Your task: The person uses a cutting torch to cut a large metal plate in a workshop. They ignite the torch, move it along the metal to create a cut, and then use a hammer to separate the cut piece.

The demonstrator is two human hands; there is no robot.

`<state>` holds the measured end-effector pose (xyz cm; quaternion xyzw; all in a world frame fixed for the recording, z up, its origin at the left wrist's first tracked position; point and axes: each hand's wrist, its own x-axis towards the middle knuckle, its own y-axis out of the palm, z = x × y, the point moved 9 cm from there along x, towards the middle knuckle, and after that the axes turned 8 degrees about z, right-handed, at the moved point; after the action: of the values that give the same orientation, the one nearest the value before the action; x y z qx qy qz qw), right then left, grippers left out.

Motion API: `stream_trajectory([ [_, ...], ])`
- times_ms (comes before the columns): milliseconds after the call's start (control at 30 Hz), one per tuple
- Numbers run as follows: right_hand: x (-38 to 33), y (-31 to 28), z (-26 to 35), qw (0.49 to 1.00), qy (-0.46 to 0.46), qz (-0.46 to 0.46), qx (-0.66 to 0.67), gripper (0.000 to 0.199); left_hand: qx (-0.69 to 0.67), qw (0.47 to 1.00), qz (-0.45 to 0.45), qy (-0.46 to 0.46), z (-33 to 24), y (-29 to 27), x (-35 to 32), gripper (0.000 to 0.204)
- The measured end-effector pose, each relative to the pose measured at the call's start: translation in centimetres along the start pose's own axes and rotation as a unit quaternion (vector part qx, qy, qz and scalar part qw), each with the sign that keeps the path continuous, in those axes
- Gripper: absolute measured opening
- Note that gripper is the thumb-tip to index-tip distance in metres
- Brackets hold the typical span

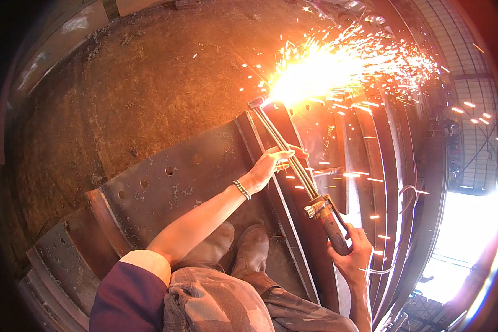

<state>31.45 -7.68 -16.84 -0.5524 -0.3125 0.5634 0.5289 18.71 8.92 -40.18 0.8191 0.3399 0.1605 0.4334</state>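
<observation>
— Reading from my left: what does my left hand (272,164) do?

— Resting loosely, fingers half curled, it cradles the long tubes of the cutting torch (293,160) from below and to the side, steadying rather than gripping. A metal bracelet (242,190) sits at the wrist behind it. Under that forearm lies a rusted steel plate with holes (171,177); my boots (243,246) stand on it, just below the hand.

— And further right?

— My right hand (351,254) is closed fully round the torch handle (333,229), just behind its brass valve block. The torch runs up and away from that hand to its tip (258,102), where a bright burst of sparks (337,63) sprays rightward over the upright steel ribs (382,144). Hoses (406,199) trail beside the right hand.

— What could go wrong?

— In my judgement, sparks already fall near both bare hands and the hoses; a burn or scorched hose is possible. The left hand's light support could let the tip wander off its line.
</observation>
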Motion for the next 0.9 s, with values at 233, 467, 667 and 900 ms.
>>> stream_trajectory([
  [233,0.03,-0.13,0.01,0.999,-0.023,-0.023,-0.022,0.054,0.026,1.000,-0.009,-0.012,-0.52,0.22,-0.18,0.030],
  [467,-0.06,-0.26,0.41,0.997,-0.053,-0.039,-0.037,0.054,0.041,0.999,-0.010,-0.008,-0.88,0.69,-0.33,0.030],
  [667,-0.19,-0.27,0.07,0.998,-0.037,-0.040,-0.021,0.054,0.035,0.999,-0.011,-0.002,-0.77,0.61,-0.27,0.031],
  [900,-0.24,-0.20,-0.13,0.999,-0.029,-0.035,-0.021,0.056,0.035,0.999,-0.014,-0.011,-0.79,0.56,-0.28,0.030],
])
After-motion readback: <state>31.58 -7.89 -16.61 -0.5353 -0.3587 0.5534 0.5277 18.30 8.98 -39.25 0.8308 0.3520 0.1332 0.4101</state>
